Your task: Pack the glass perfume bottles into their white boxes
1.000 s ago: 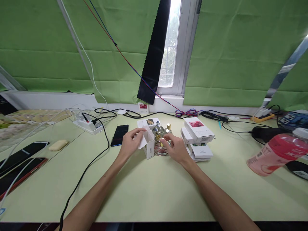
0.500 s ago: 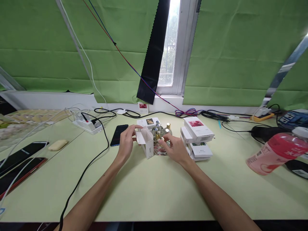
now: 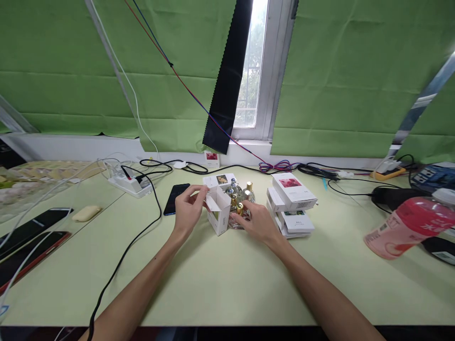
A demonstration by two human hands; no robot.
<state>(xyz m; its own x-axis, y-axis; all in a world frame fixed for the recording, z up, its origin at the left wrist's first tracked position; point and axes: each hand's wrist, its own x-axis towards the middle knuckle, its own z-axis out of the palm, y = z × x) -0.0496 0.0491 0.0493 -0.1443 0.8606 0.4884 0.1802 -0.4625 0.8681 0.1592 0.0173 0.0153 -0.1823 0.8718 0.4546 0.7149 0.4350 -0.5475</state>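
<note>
Carton point(image 3: 219, 215), small and white, stands upright mid-table point(image 3: 220, 284) with its top flaps open. Left hand point(image 3: 187, 212) pinches a flap from 9 o'clock, fingers narrow. Right hand point(image 3: 256, 220) at 3 o'clock of the carton closes its fingers round a gold-capped glass bottle point(image 3: 239, 215). More bottles point(image 3: 245, 193) stand at 12 o'clock. Stacked boxes point(image 3: 291, 203) lie at 3 o'clock, phone point(image 3: 176, 199) at 10.

Pink bottle point(image 3: 408, 228) at right, dark phone point(image 3: 177, 198), perhaps a power strip point(image 3: 128, 183).

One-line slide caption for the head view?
Left hand holds an open white carton; right hand grasps a gold-capped glass bottle.
</note>
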